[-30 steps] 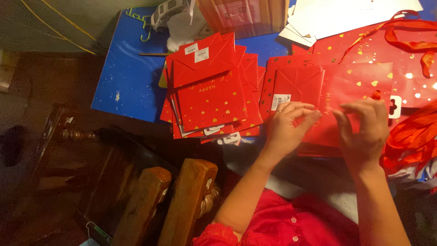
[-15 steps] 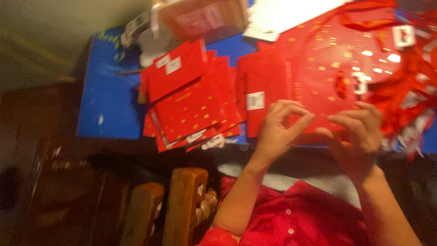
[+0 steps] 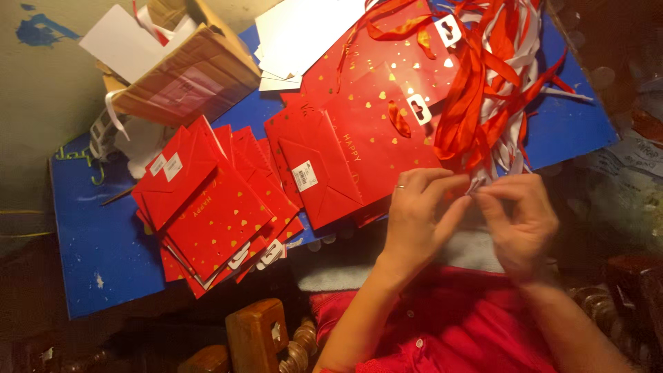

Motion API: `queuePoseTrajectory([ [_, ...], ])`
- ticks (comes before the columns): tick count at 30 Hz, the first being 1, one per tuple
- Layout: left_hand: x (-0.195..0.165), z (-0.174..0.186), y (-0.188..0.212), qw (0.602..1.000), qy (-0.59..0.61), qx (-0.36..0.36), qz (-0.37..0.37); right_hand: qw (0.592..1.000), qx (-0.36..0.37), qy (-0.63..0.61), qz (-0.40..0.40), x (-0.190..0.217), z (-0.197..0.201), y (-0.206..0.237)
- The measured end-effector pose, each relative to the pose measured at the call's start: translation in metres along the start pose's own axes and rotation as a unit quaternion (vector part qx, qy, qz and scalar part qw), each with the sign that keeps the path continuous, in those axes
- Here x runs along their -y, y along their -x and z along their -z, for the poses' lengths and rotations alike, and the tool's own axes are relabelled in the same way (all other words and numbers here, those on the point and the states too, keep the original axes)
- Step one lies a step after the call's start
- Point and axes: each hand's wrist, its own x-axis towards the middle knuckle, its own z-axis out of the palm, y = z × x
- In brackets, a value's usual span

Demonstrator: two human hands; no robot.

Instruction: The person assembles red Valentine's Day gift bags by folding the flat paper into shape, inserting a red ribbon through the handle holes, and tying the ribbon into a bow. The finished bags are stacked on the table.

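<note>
Your left hand point(image 3: 418, 214) and right hand point(image 3: 521, 221) met at the lower right of centre in the frame, fingertips pinched narrow on the end of a ribbon point(image 3: 478, 185) at the near edge of the bench point(image 3: 103, 242). Each grip was closed on that ribbon end; a ring showed on the left hand.

The ribbon end belonged to a tangle of red and white ribbons point(image 3: 483, 90) heaped at the upper right, just above your hands and lying over a large red gift bag point(image 3: 373, 90) dotted with gold hearts. Folded red bags point(image 3: 324, 173) lay touching your left hand's far side. A fanned stack of red bags point(image 3: 214, 214) occupied the centre left, overhanging the near edge of the bench. A cardboard box point(image 3: 186, 79) stood at the upper left, with white sheets point(image 3: 304, 34) beside it at top centre.

Bare blue surface remained only at the far left and the right edge. A carved wooden chair post point(image 3: 259, 335) stood at the bottom centre, near your left forearm. Your red garment point(image 3: 442, 324) filled the lower right.
</note>
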Motion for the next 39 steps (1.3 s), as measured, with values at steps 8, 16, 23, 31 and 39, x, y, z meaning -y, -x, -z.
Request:
queuePoseTrajectory([
  [8, -0.010, -0.060, -0.004, 0.986, -0.101, 0.042, -0.122, 0.898, -0.184, -0.349, -0.196, -0.045, 0.040, 0.029],
  [16, 0.007, -0.094, -0.031, 0.955, -0.165, 0.137, -0.205, 0.850, -0.222, -0.408, -0.249, -0.051, 0.060, 0.033],
  [23, 0.031, -0.079, -0.034, 0.967, -0.127, 0.149, -0.166, 0.836, -0.225, -0.424, -0.267, -0.052, 0.054, 0.035],
  [31, 0.037, -0.083, -0.030, 0.968, -0.115, 0.122, -0.188, 0.955, -0.217, -0.145, -0.141, -0.085, 0.041, 0.036],
  [39, 0.040, -0.081, -0.028, 0.973, -0.074, 0.131, -0.177, 0.939, -0.280, -0.150, -0.130, -0.125, 0.037, 0.015],
])
